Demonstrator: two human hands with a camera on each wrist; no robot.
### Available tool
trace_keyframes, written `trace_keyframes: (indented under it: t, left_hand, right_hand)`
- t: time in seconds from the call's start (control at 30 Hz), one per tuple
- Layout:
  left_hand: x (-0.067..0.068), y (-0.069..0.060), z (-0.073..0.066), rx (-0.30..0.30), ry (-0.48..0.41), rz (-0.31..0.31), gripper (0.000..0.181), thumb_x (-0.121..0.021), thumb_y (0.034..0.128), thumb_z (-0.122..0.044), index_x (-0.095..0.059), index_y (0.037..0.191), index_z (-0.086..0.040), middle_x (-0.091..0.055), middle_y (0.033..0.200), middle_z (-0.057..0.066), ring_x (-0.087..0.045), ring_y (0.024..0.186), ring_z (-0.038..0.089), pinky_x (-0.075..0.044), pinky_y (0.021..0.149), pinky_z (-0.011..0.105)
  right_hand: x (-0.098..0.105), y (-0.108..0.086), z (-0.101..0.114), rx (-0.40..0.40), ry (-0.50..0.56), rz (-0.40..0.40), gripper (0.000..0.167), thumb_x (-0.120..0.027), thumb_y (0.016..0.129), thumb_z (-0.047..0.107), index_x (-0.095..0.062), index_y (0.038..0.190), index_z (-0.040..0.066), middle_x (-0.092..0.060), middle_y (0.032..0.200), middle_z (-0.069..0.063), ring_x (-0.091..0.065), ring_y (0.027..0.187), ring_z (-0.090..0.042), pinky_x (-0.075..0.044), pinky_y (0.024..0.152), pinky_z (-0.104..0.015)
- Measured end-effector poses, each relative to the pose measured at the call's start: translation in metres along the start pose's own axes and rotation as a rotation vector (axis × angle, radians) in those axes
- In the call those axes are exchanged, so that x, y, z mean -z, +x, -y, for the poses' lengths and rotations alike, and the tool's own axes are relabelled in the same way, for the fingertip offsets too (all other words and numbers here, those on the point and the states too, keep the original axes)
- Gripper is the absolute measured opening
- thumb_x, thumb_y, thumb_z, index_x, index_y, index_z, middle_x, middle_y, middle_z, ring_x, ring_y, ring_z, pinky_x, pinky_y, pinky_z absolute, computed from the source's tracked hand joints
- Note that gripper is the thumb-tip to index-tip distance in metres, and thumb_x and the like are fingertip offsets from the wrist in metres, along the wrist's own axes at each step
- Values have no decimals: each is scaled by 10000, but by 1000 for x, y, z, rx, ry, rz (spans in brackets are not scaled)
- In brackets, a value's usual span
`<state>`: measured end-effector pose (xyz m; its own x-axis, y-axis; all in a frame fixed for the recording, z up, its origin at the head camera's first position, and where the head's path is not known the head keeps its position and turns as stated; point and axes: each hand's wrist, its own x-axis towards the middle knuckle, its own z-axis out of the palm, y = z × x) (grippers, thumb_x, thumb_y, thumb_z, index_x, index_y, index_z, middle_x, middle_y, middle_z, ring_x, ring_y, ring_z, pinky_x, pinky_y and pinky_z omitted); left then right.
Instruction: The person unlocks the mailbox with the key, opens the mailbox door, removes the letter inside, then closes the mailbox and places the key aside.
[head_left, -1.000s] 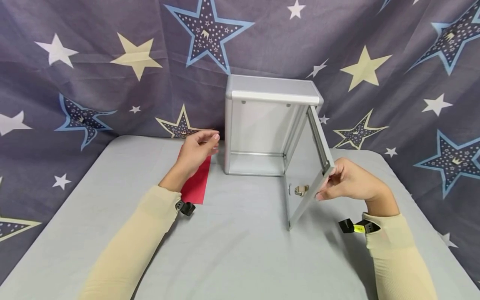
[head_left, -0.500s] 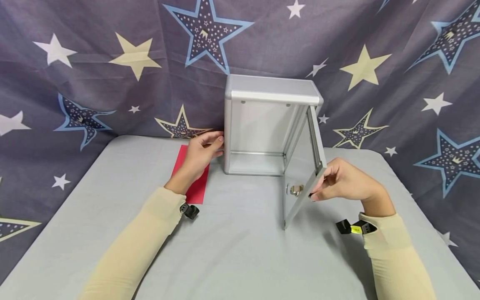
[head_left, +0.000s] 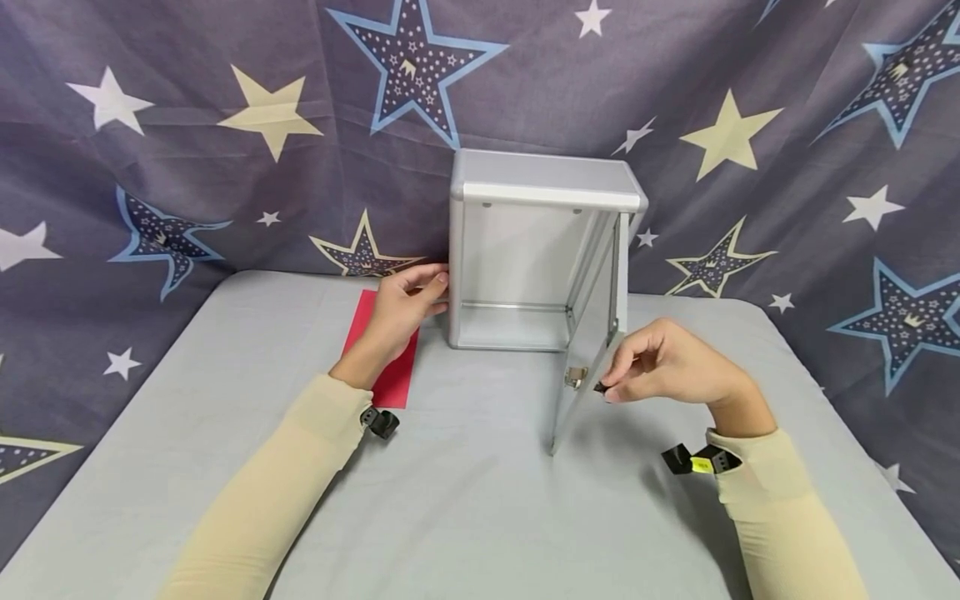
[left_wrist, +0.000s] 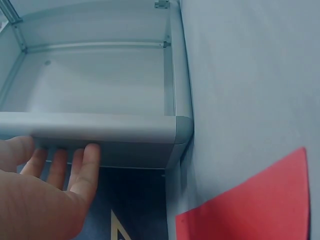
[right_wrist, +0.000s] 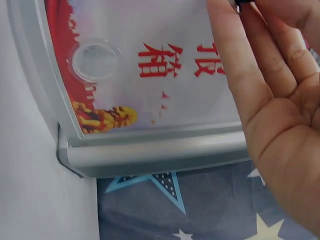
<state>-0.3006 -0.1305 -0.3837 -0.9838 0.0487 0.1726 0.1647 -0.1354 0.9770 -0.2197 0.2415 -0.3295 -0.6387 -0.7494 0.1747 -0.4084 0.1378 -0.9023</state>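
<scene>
A silver metal box [head_left: 547,179] stands at the back, its hinged door [head_left: 592,325] swung part way out on the right. My left hand [head_left: 397,312] rests its fingertips against the box's left side; in the left wrist view the fingers [left_wrist: 89,172] touch the wall below the rim. My right hand [head_left: 671,367] pinches a small black-headed key [head_left: 602,387] at the door's outer face, mostly hidden by the fingers. On the door's inner face sits a metal lock [head_left: 576,377]. Red characters [right_wrist: 160,60] show on the door front in the right wrist view.
A red paper sheet [head_left: 393,383] lies on the grey tabletop [head_left: 465,500] under my left forearm. Behind the box hangs a dark cloth [head_left: 300,192] printed with stars. A round clear window [right_wrist: 95,61] is on the door front.
The door has swung left toward the box, with my right hand moving along with it. My left hand has moved right from above the red sheet to touch the box's side.
</scene>
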Motion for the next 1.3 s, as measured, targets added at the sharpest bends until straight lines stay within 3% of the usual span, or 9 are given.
trace_keyframes:
  t: [0.2, 0.77, 1.3]
  left_hand:
    - [1, 0, 1, 11, 1, -1, 364, -675, 1003, -94, -640, 1335, 52, -676, 1159, 71, -696, 922, 109, -583, 955, 464]
    - [1, 1, 2, 25, 6, -11, 358, -670, 1008, -100, -648, 1343, 27, -679, 1174, 74, -684, 945, 106, -608, 914, 392]
    - [-1, 2, 2, 25, -5, -15, 356, -667, 1007, -86, -646, 1340, 36, -679, 1189, 86, -684, 953, 100, -591, 946, 436]
  right_hand:
    - [-12, 9, 1, 13, 3, -57, 165, -802, 795, -134, -770, 907, -18, -764, 973, -178, -749, 865, -219, -645, 747, -354]
    - [-34, 26, -5, 87, 6, -200, 152, -788, 791, -161, -760, 921, -85, -775, 950, -118, -751, 854, -170, -642, 715, -318]
    - [-52, 42, -4, 26, -34, -334, 150, -813, 802, -98, -781, 942, -55, -767, 950, -168, -756, 865, -215, -642, 769, -392]
